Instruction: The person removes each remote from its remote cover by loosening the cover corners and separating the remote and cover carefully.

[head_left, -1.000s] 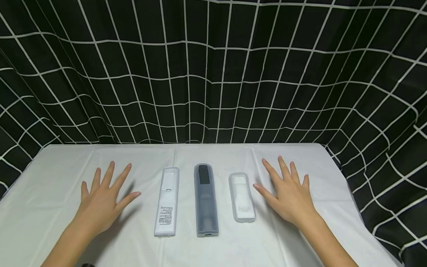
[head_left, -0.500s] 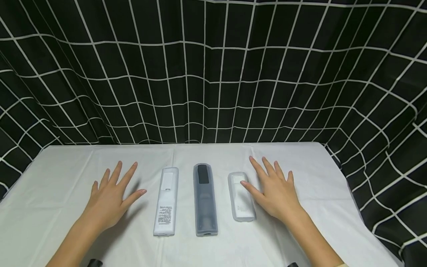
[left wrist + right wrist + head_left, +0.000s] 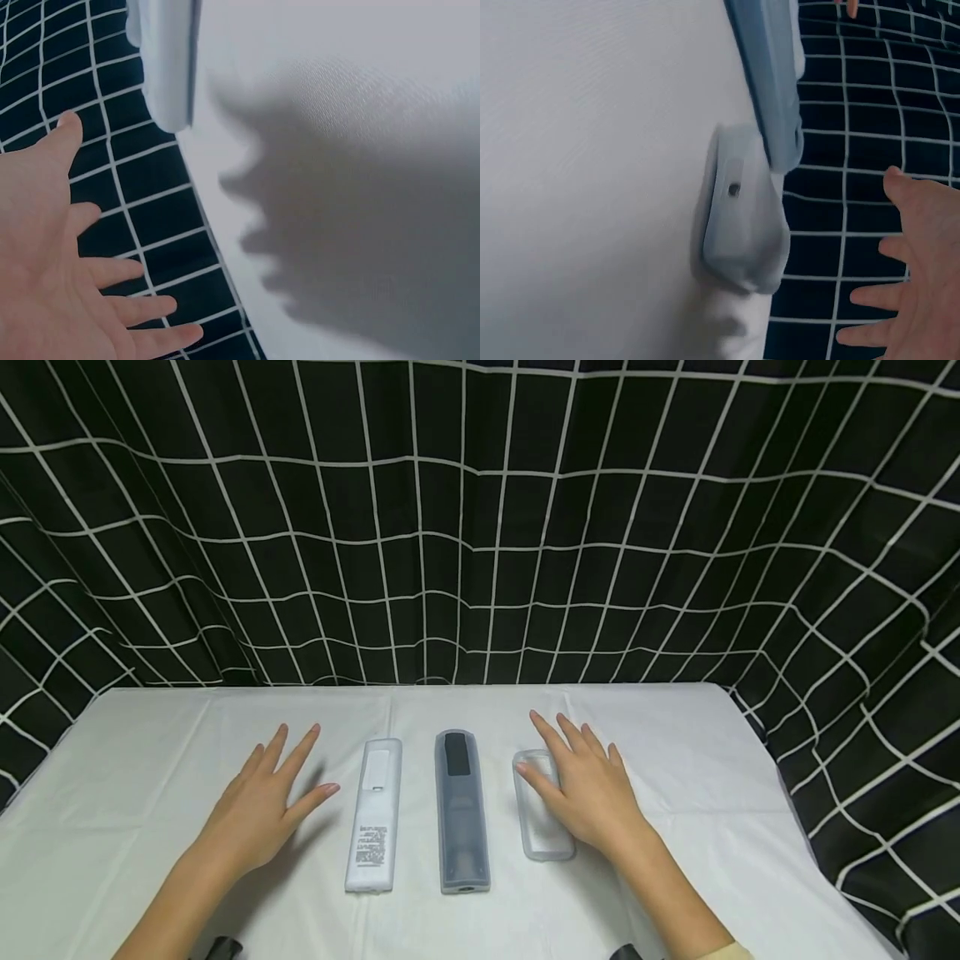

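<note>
Three remote controls in translucent covers lie in a row on the white cloth. The long white remote (image 3: 373, 814) has fine print near its lower end. In the middle is a grey-blue remote (image 3: 462, 814) with a dark patch at its top. The short white remote (image 3: 545, 827) is partly hidden under my right hand (image 3: 588, 789), which hovers over it with fingers spread; a gap shows between them in the right wrist view. Left of the long white remote, my left hand (image 3: 258, 814) hangs above the cloth, fingers spread, touching nothing.
A white cloth (image 3: 712, 760) covers the table. Behind and beside it hangs a dark curtain (image 3: 480, 568) with a white grid. Dark pieces of the wrist gear (image 3: 223, 948) show at the bottom edge of the head view.
My right hand has moved left, from beside the short white remote to above it. The left hand has drifted right, closer to the long white remote. The remotes stay in place.
</note>
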Motion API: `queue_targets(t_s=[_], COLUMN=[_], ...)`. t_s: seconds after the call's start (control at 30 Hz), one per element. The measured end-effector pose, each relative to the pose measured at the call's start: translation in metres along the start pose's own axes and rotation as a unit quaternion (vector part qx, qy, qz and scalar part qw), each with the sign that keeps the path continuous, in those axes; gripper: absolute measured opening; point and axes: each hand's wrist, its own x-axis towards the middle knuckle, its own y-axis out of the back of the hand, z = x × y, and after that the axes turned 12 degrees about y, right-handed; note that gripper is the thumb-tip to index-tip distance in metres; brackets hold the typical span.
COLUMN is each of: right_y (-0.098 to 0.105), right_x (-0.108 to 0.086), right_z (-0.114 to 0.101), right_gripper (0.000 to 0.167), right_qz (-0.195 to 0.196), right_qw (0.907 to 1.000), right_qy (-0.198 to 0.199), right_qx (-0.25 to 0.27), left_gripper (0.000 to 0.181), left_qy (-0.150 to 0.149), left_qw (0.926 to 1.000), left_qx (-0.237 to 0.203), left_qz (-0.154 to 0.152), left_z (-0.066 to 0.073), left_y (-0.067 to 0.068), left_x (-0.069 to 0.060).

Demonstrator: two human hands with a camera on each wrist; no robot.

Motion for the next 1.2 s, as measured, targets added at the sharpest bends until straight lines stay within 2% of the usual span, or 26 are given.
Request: queue_targets(t_s=[0.4,0.83,1.2], right_y=[-0.01,-0.017,-0.02], right_x=[0.015,0.027,0.033], right_z=[-0.017,-0.036,-0.048], right_gripper=[0.071,0.072,0.071], right_qz=[0.009,0.013,0.023], right_qw=[0.9987,0.9958,0.9922], right_qy=[0.02,0.025,0.02], right_qx=[0.046,0.087,0.121], left_gripper=[0.08,0.078,0.078], left_qy=[-0.002,-0.01,-0.014], left_qw=[0.9984,0.9941,0.9916], left_qx=[-0.053,-0.106,-0.128], left_qz=[-0.021,-0.02,-0.017], left_z=[0.007,0.012,0.021], left_y=[0.0,-0.006,-0.008], left_x=[-0.002,-0.001,0.006])
